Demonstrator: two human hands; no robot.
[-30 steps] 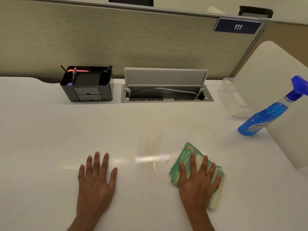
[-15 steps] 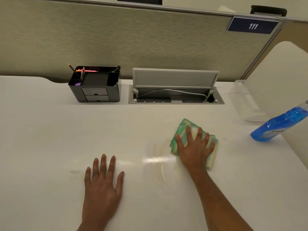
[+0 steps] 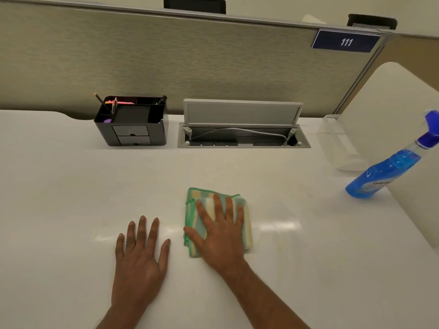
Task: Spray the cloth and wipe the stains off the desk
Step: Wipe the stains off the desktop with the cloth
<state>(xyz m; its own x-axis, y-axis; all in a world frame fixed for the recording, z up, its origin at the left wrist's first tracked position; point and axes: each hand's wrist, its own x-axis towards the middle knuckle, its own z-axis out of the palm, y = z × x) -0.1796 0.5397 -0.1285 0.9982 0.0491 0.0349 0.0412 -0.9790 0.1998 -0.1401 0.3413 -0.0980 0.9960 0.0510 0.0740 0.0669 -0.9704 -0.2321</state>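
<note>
A folded cloth [image 3: 197, 200] with green, yellow and white stripes lies flat on the white desk [image 3: 71, 191]. My right hand [image 3: 219, 231] presses on top of it, palm down, fingers spread. Just to its left, my left hand [image 3: 140, 257] rests flat on the bare desk and holds nothing. A blue spray bottle [image 3: 380, 172] stands at the far right of the desk, well away from both hands. No stain shows clearly on the desk; only glare streaks appear beside the cloth.
A black desk organiser [image 3: 131, 124] with pens stands at the back left. An open grey cable hatch [image 3: 242, 129] sits behind the cloth. A clear plastic container [image 3: 339, 143] and a white side panel [image 3: 403, 138] stand at the right. A fabric partition [image 3: 166, 60] closes the back.
My right hand slid the cloth first away from me, then back and to the left, close to my left hand. The faint brown smear seen earlier no longer shows.
</note>
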